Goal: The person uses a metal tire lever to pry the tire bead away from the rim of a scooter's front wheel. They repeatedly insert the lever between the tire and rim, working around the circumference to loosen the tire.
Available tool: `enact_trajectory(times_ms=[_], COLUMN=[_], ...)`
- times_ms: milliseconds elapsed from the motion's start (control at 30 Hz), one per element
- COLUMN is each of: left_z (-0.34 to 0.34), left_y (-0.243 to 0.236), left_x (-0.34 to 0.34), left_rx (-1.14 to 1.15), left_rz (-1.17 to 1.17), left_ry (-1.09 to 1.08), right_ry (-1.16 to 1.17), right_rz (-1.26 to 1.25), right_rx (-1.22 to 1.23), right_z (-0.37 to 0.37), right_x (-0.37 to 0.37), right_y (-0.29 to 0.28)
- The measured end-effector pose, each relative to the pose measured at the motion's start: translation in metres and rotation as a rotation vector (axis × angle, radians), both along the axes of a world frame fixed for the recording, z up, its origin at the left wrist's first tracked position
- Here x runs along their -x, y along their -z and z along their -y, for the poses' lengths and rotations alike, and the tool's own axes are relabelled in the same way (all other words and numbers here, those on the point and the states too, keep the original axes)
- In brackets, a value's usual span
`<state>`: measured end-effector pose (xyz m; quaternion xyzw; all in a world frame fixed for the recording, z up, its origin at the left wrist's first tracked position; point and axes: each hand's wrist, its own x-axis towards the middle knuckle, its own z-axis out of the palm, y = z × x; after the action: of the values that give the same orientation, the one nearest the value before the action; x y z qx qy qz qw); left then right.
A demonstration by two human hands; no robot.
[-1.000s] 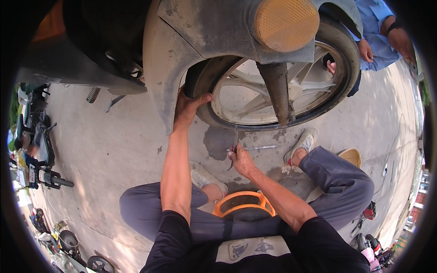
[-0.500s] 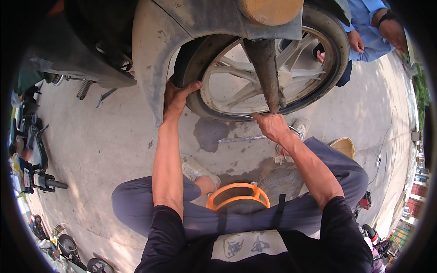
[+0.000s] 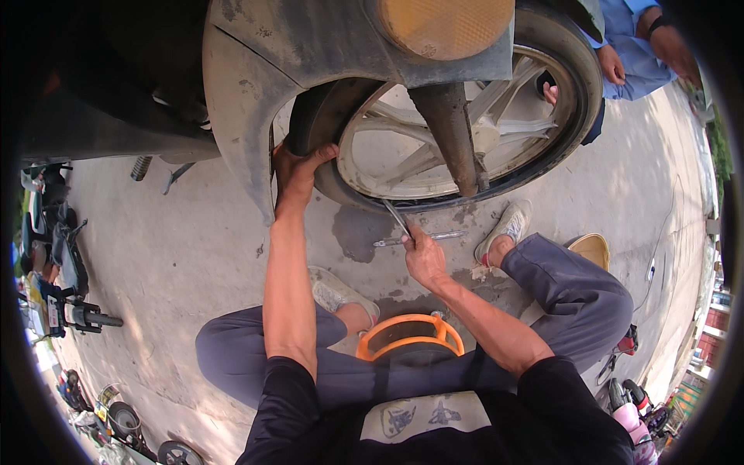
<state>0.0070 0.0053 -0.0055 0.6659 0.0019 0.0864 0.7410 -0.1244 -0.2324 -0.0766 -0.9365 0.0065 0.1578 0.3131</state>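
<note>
A scooter's front wheel with pale spokes and a black tyre sits under a scuffed fender and round amber reflector, behind a dark fork leg. My left hand is wrapped round the tyre's left side, thumb toward the rim, fingers partly hidden by the fender. My right hand grips a thin metal lever, whose far end meets the lower edge where tyre and rim join. Another metal bar lies on the concrete just beyond that hand.
A person in blue is at upper right, hands beside the wheel. An orange-framed seat is between my legs, a yellow tub and thin wire at right. Parked two-wheelers line the left; more stand at lower right.
My right hand rose to the rim by half a second ago and has since dropped back, the lever now slanting into the rim further left. My left hand stays on the tyre; the view has shifted.
</note>
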Motion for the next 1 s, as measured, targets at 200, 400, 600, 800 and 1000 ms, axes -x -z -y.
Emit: enact_trajectory(times_ms=[200,400,600,800,1000], left_z=[-0.005,0.009,0.000,0.003,0.011], left_y=[-0.001,0.000,-0.007,0.105,0.043], left_x=[-0.002,0.003,0.015,0.051,0.039], left_rx=[-0.006,0.040,-0.119,0.110,-0.115], left_rz=[-0.029,0.082,0.061,-0.141,-0.102], left_ry=[0.034,-0.025,0.023,0.048,-0.040], right_ry=[0.427,0.620,0.383,0.470,0.262], right_rz=[-0.020,-0.192,-0.296,-0.324,-0.435], right_rx=[-0.275,-0.825,-0.694,-0.687,-0.635], right_z=[-0.053,-0.093,-0.065,-0.062,-0.063], right_x=[0.030,0.005,0.000,0.001,-0.005], right_y=[0.099,0.129,0.119,0.102,0.041])
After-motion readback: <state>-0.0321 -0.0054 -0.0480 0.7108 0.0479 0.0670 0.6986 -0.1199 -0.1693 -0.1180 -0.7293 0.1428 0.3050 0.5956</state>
